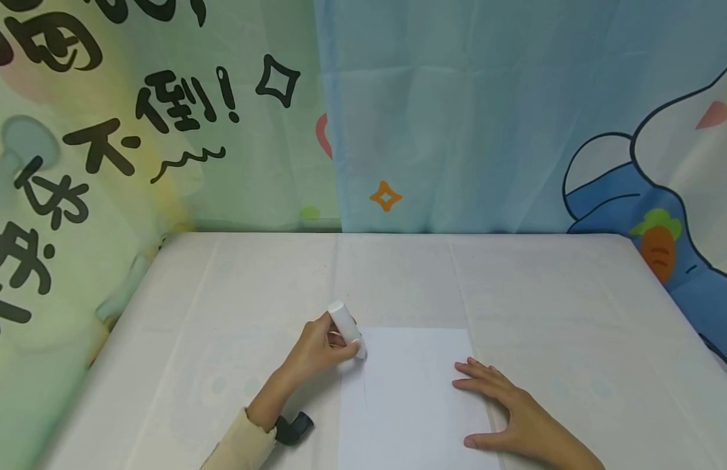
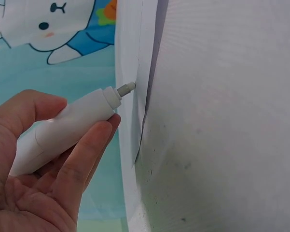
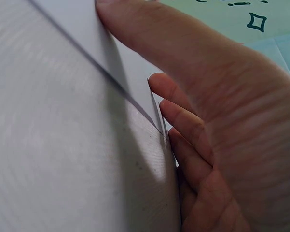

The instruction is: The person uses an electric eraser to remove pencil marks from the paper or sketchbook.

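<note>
My left hand (image 1: pixel 317 347) grips a thick white electric eraser (image 1: pixel 344 323) near the upper left corner of a white sheet of paper (image 1: pixel 419 408). In the left wrist view, thumb and fingers wrap the eraser's body (image 2: pixel 70 123), and its narrow grey holder with a small white tip (image 2: pixel 131 86) meets the paper close to its edge. A faint thin line runs down the sheet's left side. Over at the right edge, my right hand (image 1: pixel 516 414) rests with spread fingers and thumb on the paper, holding nothing; its fingertips (image 3: pixel 159 82) show in the right wrist view.
A white cloth covers the table (image 1: pixel 251 274) beneath the sheet. Behind it hangs a printed curtain (image 1: pixel 457 117) with cartoon figures and dark lettering. A black strap piece (image 1: pixel 294 429) sits at my left wrist, by the beige sleeve (image 1: pixel 242 440).
</note>
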A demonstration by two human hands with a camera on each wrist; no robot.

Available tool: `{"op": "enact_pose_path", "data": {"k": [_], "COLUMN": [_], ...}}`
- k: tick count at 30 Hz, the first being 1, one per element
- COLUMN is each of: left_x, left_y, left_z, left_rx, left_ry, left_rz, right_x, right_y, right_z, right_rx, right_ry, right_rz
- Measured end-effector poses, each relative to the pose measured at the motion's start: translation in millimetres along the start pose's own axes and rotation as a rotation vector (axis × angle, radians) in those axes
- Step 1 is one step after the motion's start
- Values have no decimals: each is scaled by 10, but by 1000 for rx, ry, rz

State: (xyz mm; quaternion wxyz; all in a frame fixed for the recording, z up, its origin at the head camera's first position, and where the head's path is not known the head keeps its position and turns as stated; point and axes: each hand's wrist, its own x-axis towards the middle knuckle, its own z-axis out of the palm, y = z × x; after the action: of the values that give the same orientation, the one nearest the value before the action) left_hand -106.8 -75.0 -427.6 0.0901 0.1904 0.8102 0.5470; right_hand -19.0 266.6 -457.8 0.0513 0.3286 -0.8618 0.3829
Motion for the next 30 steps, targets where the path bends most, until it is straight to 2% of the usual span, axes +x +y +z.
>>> {"op": "enact_pose_path", "data": {"k": [11,30], "left_x": [-13,-10], "left_y": [44,14], "left_z": [1,3], "left_rx": [4,19], "left_ry": [9,-1], "left_rz": [-13,-15], "right_x": [-2,-1], "right_y": [-50,-44], "right_z": [-13,-10], "right_rx": [6,11], "right_ry": [-3,-1], "right_rz": [44,33]}}
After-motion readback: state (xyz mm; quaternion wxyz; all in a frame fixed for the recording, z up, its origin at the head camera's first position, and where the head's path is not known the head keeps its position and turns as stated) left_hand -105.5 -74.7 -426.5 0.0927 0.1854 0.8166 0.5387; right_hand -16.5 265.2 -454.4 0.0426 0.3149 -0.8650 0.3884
